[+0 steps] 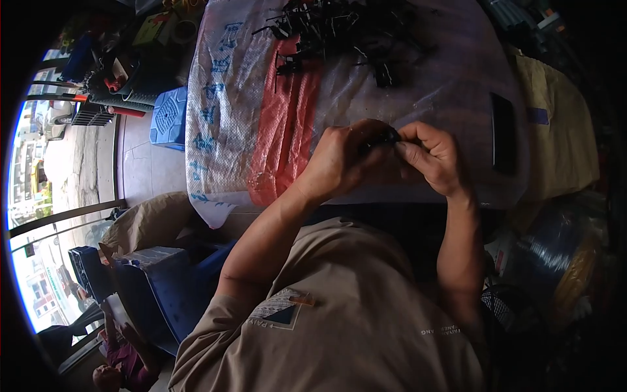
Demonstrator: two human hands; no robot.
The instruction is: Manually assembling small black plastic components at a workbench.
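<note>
My left hand [344, 157] is closed around a small black part [389, 136], whose exact kind I cannot make out. Meeting it from the other side, my right hand [434, 158] pinches with thumb and forefinger at the part's edge. Both hands are just above the near half of a table covered with a woven plastic sheet [222, 140], white with a red band. Beyond them, at the far side, lies a tangled heap of small black pieces [339, 29], a few of them loose at its near edge.
A flat dark rectangular object [502, 133] lies near the table's right edge. Left of the table stands a blue plastic stool [168, 119]. A tan sack [555, 124] is on the right. At lower left are a dark blue chair [163, 287] and another person [127, 356].
</note>
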